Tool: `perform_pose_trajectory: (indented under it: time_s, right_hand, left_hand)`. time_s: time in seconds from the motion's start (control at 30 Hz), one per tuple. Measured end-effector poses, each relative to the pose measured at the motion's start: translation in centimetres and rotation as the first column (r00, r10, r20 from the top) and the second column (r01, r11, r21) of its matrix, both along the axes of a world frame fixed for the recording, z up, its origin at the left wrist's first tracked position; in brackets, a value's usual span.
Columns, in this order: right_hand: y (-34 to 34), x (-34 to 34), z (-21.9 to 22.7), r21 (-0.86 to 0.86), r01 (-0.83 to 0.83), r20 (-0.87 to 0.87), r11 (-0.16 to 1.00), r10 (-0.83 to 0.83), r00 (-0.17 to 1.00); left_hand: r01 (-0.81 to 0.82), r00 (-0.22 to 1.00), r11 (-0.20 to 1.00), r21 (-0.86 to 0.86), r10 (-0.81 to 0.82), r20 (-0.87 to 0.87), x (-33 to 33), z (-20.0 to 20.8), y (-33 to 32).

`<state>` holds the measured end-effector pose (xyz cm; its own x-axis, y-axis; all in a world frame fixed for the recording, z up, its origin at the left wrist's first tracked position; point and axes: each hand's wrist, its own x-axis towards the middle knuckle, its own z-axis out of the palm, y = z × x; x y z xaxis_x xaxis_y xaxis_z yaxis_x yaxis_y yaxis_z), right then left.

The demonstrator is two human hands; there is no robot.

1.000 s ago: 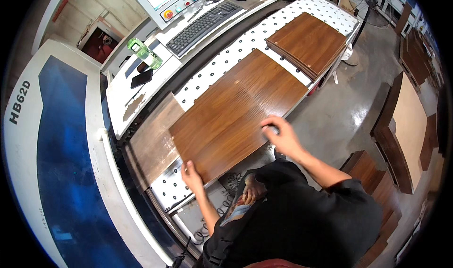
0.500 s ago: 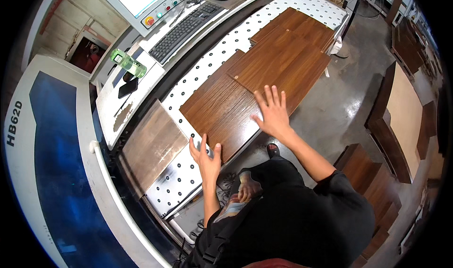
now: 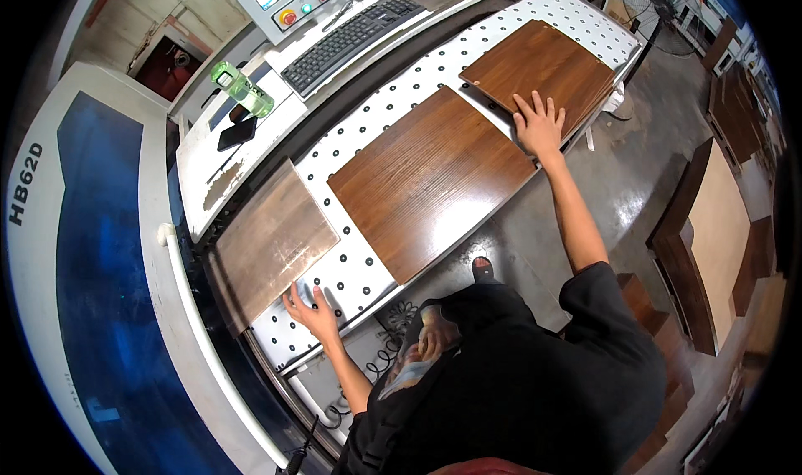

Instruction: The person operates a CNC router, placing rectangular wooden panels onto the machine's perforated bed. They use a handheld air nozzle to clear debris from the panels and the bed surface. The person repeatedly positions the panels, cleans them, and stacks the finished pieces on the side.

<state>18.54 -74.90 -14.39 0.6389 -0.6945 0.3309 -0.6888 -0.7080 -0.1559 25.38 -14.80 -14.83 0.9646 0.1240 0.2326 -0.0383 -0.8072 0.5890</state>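
A dark brown wood-grain panel [image 3: 434,174] lies flat on the white table [image 3: 401,111] dotted with black studs. Farther off, a second brown panel [image 3: 543,61] rests with its edges nearly lined up over more brown board. On that far panel's near edge lies my right hand [image 3: 540,127], fingers outstretched and palm down. My left hand [image 3: 313,314] is open at the table's near left part, beside a worn, dull brown plate [image 3: 271,241], with nothing in it. A strip of studded table shows between the two panels.
Behind the table, a ledge holds a keyboard [image 3: 351,45], a green bottle [image 3: 242,89] and a phone [image 3: 237,134]. A blue and white machine housing [image 3: 100,266] stands at left. More brown boards [image 3: 643,308] are stacked on the floor at right, near a fan [image 3: 660,11].
My right hand has moved away to the far right together with the upper panel, opening a gap between the panels. My left hand has left the near panel's edge and shifted left.
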Motion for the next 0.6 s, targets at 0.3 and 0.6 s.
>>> perform_pose_trajectory:
  time_s: [0.3, 0.6]
  right_hand:
    - [-2.7, 1.4, 0.6, 0.127, 0.054, -0.049, 0.99, -0.048, 0.998]
    - [-2.5, 1.6, 1.3, 0.159, -0.024, 0.039, 0.987, 0.018, 0.999]
  left_hand:
    - [-0.169, 0.955, 0.942, 0.289, 0.228, -0.187, 4.7, -2.8, 5.1]
    - [-0.076, 0.931, 0.934, 0.35, 0.192, -0.31, 9.5, -4.4, 6.5]
